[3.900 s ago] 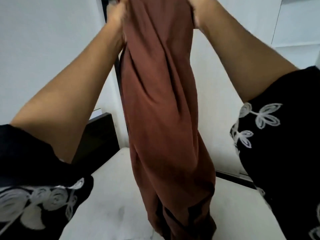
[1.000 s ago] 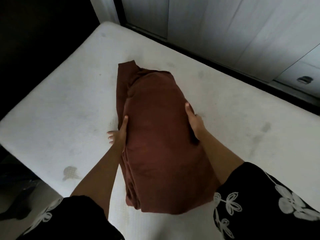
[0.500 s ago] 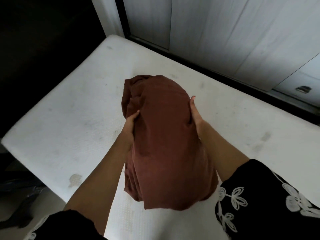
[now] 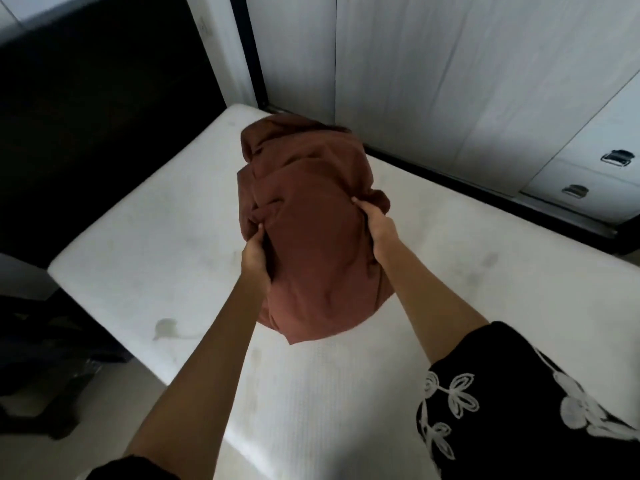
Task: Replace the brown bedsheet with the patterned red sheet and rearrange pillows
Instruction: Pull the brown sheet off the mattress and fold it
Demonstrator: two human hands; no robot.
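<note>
Both hands, left (image 4: pixel 255 258) & right (image 4: pixel 380 233), grip clamped on bundled brown sheet (image 4: pixel 311 237) mid-frame above bare mattress (image 4: pixel 138 244), prob to carry it off.

Bare white mattress (image 4: pixel 138 244) with a grey stain, dark headboard (image 4: pixel 86 116) at left, white wardrobe doors (image 4: pixel 450 81), drawers with metal handles (image 4: pixel 620 156)

Brown bedsheet (image 4: pixel 311 237), earlier hanging full length from raised hands, then laid folded on the bare mattress (image 4: pixel 145 251), is now bunched and lifted toward 12 o'clock, left hand (image 4: pixel 255 258) and right hand (image 4: pixel 377 230) gripping its sides.
</note>
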